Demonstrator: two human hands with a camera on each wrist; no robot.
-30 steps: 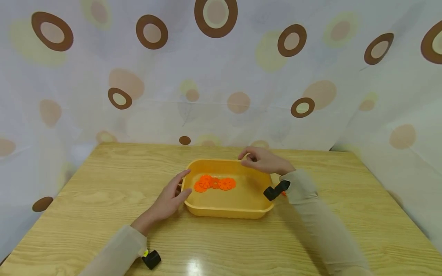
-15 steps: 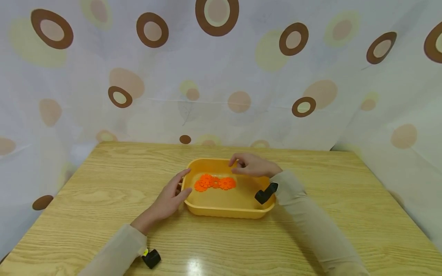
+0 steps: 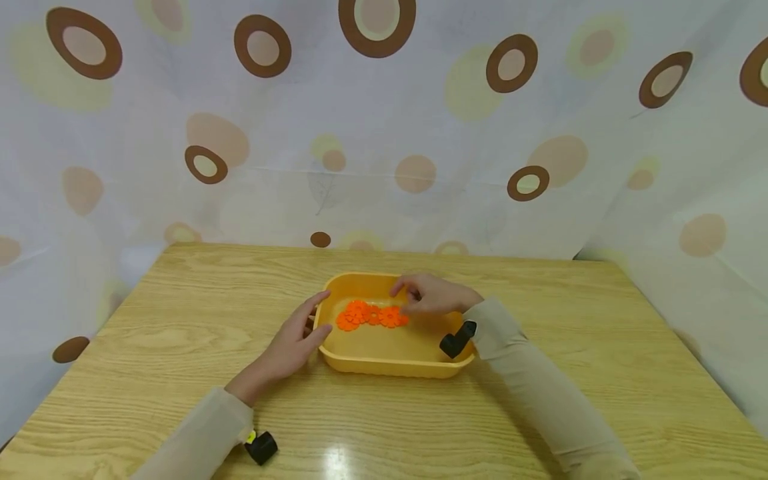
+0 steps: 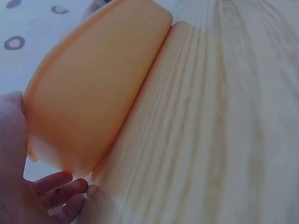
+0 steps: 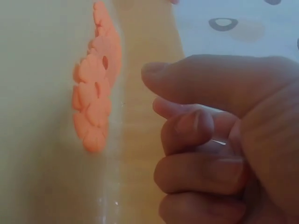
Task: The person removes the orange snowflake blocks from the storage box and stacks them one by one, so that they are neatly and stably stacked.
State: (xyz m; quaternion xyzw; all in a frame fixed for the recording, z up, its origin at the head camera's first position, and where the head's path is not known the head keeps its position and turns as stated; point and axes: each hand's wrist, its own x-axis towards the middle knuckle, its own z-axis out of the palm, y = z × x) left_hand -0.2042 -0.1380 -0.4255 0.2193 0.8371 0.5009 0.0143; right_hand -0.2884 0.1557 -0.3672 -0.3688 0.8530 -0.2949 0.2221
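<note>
A yellow plastic tray [image 3: 384, 367] sits on the wooden table. Flat orange flower-shaped discs [image 3: 357, 312] lie on its floor, left of middle, some overlapping. My left hand [image 3: 294, 340] rests against the tray's left end, thumb and index finger spread along the rim. In the left wrist view its other fingers [image 4: 63, 184] bend loosely beside the outer wall. My right hand [image 3: 435, 295] hovers over the tray's back right part, its fingertips close to the rightmost discs. In the right wrist view, the thumb and index fingertips are apart with nothing between them; the other fingers curl inward.
The wooden table [image 3: 384, 420] extends around the tray on all sides. Behind it hangs a pale cloth [image 3: 372, 213] with brown and beige ovals. A black camera [image 3: 458, 340] on the right wrist overlaps the tray's right side.
My right hand has moved left and down from the tray's back right rim to inside it, near the discs. The left hand stays at the tray's left end.
</note>
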